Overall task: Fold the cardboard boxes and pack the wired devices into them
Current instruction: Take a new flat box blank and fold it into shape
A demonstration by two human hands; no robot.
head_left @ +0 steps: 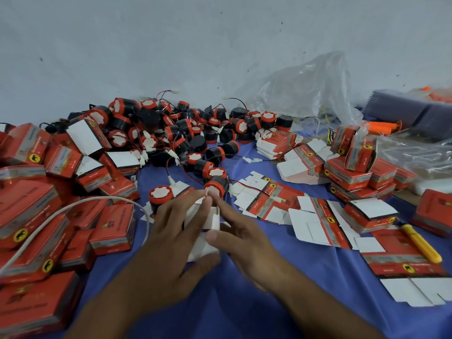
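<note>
Gripping from the near left, the left hand has its grip clamped on the part-folded cardboard box with its plain white inner side showing: spread fingers lie over the top and the thumb curls round the near edge. The right hand meets the box from the other side, index finger stretched toward its far end and thumb set against an upright white flap. Blur at the fingertips means I cannot tell whether that grip pinches the flap or only presses it. The box rests on the blue cloth-covered counter, low in the middle of the view.

A round black wired device with a red cap stands just beyond the left fingers. A large heap of the same black-and-red devices, thin red and black wires trailing, lies farther back against the pale wall. Folded red printed boxes are piled along the left, and a white cable loops over them. Flat unfolded box blanks lie to the right of the hands, with more folded red boxes stacked behind them. A yellow utility knife lies among the blanks at the right. A crumpled clear plastic bag sits at the back right.
</note>
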